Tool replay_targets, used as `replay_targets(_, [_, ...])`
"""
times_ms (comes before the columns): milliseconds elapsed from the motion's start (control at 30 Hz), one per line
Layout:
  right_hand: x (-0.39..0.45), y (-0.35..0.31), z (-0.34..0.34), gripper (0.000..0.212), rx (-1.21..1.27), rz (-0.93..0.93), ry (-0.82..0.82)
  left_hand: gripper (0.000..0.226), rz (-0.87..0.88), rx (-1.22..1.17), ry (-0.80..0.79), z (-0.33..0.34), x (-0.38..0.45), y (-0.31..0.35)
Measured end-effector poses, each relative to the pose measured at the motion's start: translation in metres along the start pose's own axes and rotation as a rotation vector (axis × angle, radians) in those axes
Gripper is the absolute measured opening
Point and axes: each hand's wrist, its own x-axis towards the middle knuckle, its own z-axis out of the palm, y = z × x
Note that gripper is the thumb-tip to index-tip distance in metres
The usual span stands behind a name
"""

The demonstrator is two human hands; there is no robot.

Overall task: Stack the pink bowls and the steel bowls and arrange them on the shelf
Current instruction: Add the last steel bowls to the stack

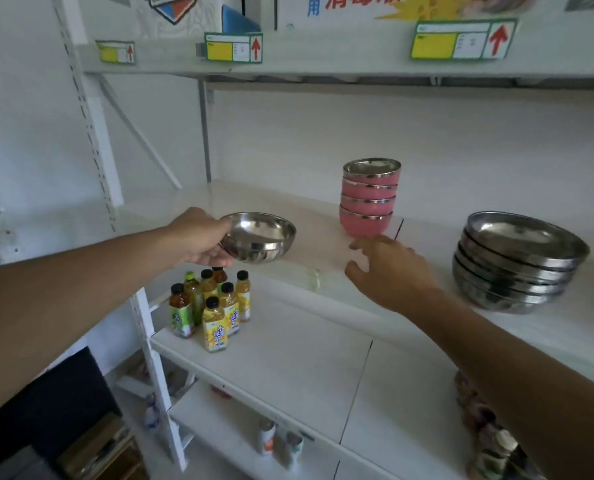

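Observation:
A stack of several pink bowls (369,199) with steel rims stands on the middle shelf (288,202), toward the back. To its right sits a stack of several wide steel bowls (517,261), near the shelf's front edge. My left hand (202,239) grips the near rim of a single steel bowl (259,237) and holds it just above the shelf's front left part. My right hand (392,271) hovers with spread fingers just in front of the pink stack, holding nothing and touching nothing.
Several juice and tea bottles (212,306) stand in a cluster on the lower shelf (288,341), below the held bowl. Yellow price tags (461,39) line the upper shelf edge. More bottles sit on the bottom shelves. White slotted uprights (91,133) frame the left side.

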Motion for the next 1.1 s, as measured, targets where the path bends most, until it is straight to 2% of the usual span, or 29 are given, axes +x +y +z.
replay_targets(200, [-0.042, 0.0, -0.029, 0.05, -0.047, 0.007, 0.041, 0.047, 0.017, -0.035, -0.019, 0.014, -0.034, 0.007])
replay_targets(400, [-0.083, -0.008, -0.043, 0.051, -0.134, 0.133, -0.044, 0.039, 0.026, -0.117, -0.122, 0.035, -0.046, -0.004])
replay_targets(600, [-0.125, -0.002, -0.053, 0.052, -0.21, 0.21, -0.046, 0.029, 0.071, -0.155, -0.229, 0.066, -0.058, -0.003])
replay_targets(767, [-0.152, 0.028, -0.086, 0.05, -0.259, 0.278, -0.028, 0.028, 0.151, -0.17, -0.297, 0.092, -0.079, 0.038])
replay_targets(967, [-0.177, 0.096, -0.137, 0.052, -0.286, 0.324, 0.015, 0.029, 0.269, -0.176, -0.302, 0.125, -0.105, 0.117])
replay_targets(1100, [-0.188, 0.149, -0.163, 0.052, -0.248, 0.334, 0.051, 0.017, 0.291, -0.228, -0.317, 0.161, -0.128, 0.17])
